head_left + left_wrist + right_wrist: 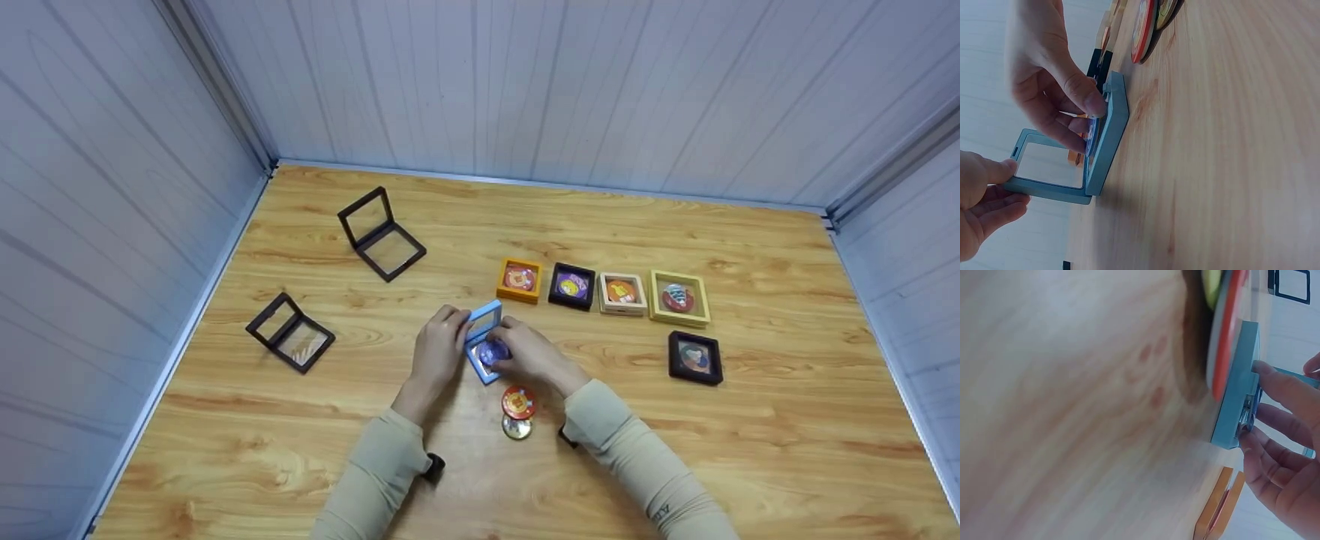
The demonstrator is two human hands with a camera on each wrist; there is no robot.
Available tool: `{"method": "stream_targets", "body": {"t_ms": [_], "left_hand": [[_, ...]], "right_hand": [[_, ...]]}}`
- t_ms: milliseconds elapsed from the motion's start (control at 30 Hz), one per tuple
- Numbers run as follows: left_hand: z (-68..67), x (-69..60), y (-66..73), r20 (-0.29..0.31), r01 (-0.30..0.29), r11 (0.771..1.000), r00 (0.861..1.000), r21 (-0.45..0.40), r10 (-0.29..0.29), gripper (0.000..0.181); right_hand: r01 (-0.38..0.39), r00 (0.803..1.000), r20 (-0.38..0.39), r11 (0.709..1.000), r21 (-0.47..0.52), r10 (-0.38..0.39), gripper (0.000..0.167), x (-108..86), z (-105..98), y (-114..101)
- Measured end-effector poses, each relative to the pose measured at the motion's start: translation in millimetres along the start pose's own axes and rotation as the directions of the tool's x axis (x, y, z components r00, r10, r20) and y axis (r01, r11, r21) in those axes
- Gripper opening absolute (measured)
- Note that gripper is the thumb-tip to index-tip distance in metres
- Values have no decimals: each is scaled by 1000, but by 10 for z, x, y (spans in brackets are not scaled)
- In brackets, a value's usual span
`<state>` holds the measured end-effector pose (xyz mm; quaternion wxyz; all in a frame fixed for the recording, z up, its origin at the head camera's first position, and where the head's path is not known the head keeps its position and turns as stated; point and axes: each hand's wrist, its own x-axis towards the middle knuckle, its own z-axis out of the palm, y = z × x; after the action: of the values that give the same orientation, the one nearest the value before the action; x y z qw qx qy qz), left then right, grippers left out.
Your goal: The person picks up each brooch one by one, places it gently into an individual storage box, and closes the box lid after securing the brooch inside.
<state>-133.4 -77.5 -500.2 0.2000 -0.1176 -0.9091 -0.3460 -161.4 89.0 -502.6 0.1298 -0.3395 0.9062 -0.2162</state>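
Note:
A light-blue hinged display frame (486, 376) stands unfolded on the wooden table, one half on the table and the other tilted up. With thumb and fingers my left hand (437, 349) pinches the edge of the raised half, as the left wrist view also shows. In my right hand (534, 354) is a purple-blue round badge (491, 352), gripped at its rim over the clear film of the lower half. Whether the badge touches the film is hard to tell. Close to my right wrist a red round badge (519, 403) partly overlaps a yellow-green one (517, 429).
Two black frames (395, 255) (304, 346) stand unfolded at the left. Beyond my right hand sit closed frames with badges inside: orange (517, 295), black (572, 303), cream (622, 308), yellow (679, 320) and another black one (695, 378). Pale panel walls (480, 90) border the table.

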Motion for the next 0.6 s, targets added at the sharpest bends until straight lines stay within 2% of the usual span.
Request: {"method": "stream_targets", "body": {"t_ms": [600], "left_hand": [[15, -16, -12, -12, -8, 1000, 1000, 8, 8, 11]], "right_hand": [[34, 998, -53, 999, 33, -32, 42, -74, -33, 57]]}}
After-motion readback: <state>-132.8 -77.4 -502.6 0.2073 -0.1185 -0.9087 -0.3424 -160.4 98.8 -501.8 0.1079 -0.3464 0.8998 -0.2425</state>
